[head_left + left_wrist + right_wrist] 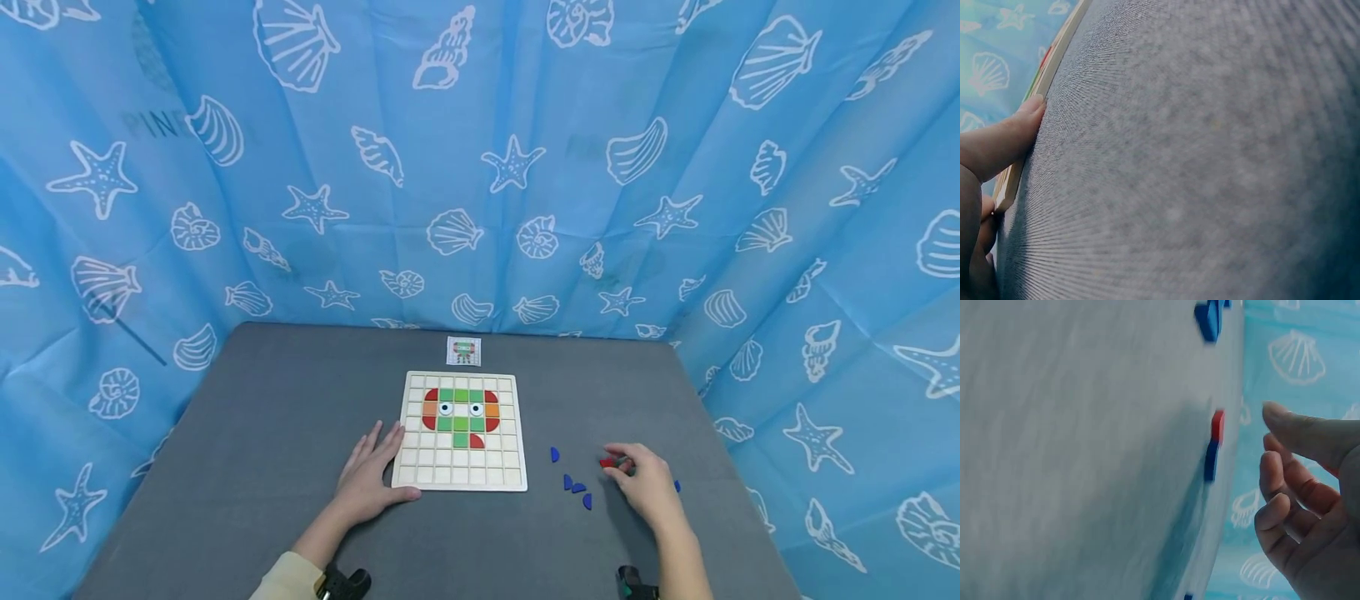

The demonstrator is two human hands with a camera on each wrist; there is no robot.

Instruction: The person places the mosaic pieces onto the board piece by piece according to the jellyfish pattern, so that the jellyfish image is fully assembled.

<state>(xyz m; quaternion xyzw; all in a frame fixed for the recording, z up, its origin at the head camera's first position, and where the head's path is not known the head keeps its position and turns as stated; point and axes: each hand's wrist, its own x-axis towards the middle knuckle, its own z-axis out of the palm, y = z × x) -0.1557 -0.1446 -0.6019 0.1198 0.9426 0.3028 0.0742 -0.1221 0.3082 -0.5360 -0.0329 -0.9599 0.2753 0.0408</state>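
Left hand lies flat, fingers straight, against the left edge of one wooden grid board. Right hand, fingers loosely curled, apparently gripping nothing, hovers over one red piece; four blue pieces lie to its left.

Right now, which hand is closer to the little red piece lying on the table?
Right. The right hand hovers just beside the red piece, fingers near it; the left hand rests against the puzzle board, further away.
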